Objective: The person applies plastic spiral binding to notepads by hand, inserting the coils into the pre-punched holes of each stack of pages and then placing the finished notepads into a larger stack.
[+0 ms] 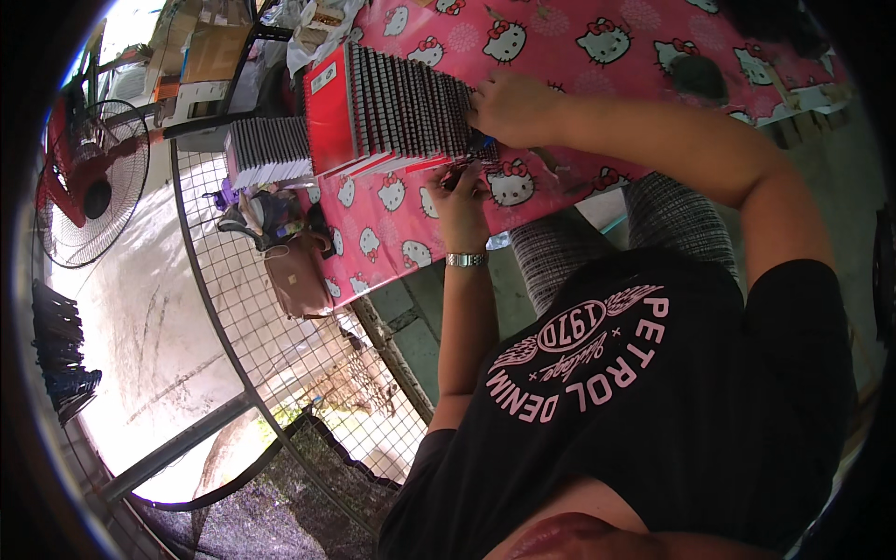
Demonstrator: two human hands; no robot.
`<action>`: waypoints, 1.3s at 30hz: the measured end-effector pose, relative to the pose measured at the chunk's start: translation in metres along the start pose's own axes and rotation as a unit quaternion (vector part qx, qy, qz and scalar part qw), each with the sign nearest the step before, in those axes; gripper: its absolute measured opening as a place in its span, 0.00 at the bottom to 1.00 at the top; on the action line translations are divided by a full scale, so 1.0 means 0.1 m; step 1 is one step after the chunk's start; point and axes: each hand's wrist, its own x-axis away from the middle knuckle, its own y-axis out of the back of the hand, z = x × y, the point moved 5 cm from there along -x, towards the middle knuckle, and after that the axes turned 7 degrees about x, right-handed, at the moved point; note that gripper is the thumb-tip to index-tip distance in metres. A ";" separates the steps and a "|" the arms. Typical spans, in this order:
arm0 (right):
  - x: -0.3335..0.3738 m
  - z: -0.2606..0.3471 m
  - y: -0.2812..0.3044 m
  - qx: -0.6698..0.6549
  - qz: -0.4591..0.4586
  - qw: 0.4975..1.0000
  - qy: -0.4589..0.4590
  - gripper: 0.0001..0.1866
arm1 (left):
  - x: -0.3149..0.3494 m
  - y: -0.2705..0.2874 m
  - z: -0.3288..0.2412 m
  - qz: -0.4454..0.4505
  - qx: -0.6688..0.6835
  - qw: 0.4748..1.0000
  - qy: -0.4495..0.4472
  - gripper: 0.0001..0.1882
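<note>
A long row of spiral notebooks [401, 103] stands packed together on the table, black coils upward and a red cover [329, 114] facing left. At the row's right end, my right hand [515, 110] is closed, its fingertips at the edge of the last notebooks. My left hand [461, 200], with a metal watch [466, 259] on its wrist, is just below that end. Its fingers are curled together around something small, dark and reddish that I cannot make out. Between both hands the notebooks' lower edges are partly hidden.
A pink cartoon-cat tablecloth [370, 245] covers the table. More grey-coiled notebooks [269, 149] stand left of the row. A brown bag [300, 276] is at the table's left edge. Beyond are a red fan [91, 187] and wire mesh [210, 201]. A dark round object [698, 77] lies at the far right.
</note>
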 end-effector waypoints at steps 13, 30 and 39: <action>0.04 0.07 -0.15 0.001 0.020 1.000 0.001 0.09 | -0.06 0.14 0.11 0.007 0.038 0.999 -0.014 0.16; 0.10 -0.03 -0.38 -0.033 0.187 0.981 -0.044 0.09 | -0.11 0.05 0.28 -0.025 0.043 0.999 0.017 0.21; 0.19 0.00 -0.36 0.007 0.021 1.000 0.016 0.10 | -0.10 0.12 0.43 0.022 -0.076 0.997 -0.021 0.22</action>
